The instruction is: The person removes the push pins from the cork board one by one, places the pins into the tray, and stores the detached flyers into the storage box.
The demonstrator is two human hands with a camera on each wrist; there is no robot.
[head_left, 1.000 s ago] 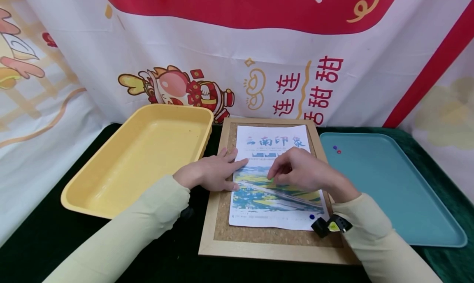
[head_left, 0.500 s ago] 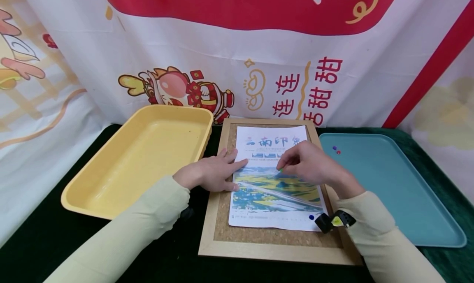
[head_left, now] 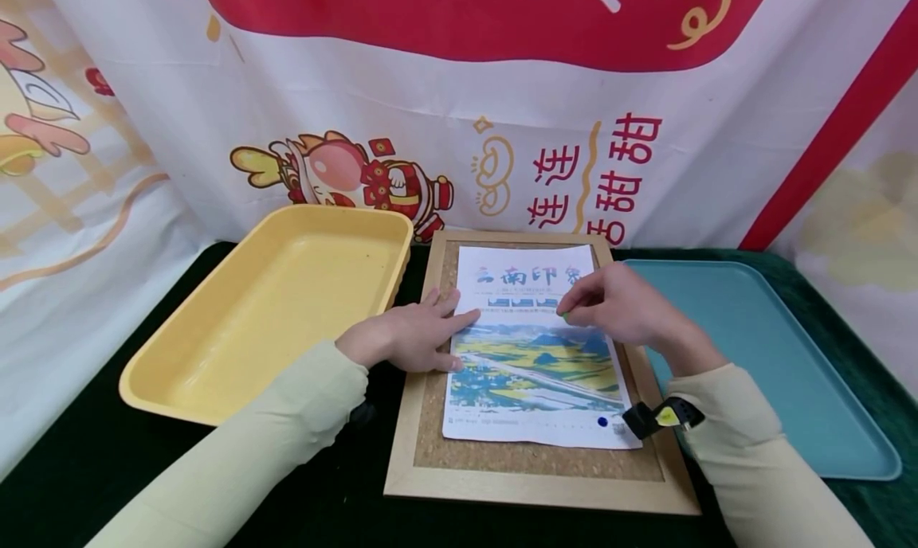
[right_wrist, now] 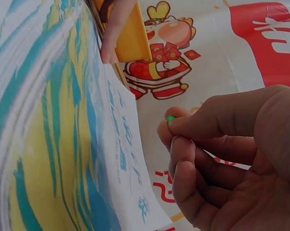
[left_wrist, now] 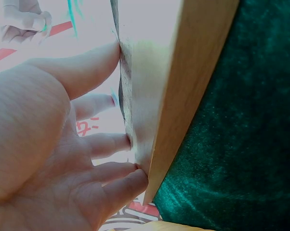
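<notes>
Cork board (head_left: 527, 456) in a pale wooden frame (head_left: 531, 486) lies on dark green velvety cloth (head_left: 301, 508), bearing a white paper sheet (head_left: 541, 381) printed with a blue, yellow and white landscape beneath Chinese lettering. On a clock face centred on the sheet, a person's left hand (head_left: 412, 337) rests at nine o'clock, fingers straight and spread across the sheet's edge and the frame, with nothing in its grasp. The right hand (head_left: 624, 305) is at two o'clock, nearly closed: thumb and forefinger pinch a tiny bright green piece (right_wrist: 171, 118), its shape mostly hidden, over the upper part of the sheet; the other fingers curl inward. At five o'clock, near the sheet's lower corner, sits a small round dark blue dot (head_left: 602, 422). Beyond the board, a deep yellow plastic tray (head_left: 280, 301) stands around ten o'clock and a shallow teal tray (head_left: 767, 357) at three, partly behind the right hand. At twelve hangs a white fabric banner (head_left: 402, 94) with red characters and a cartoon figure
</notes>
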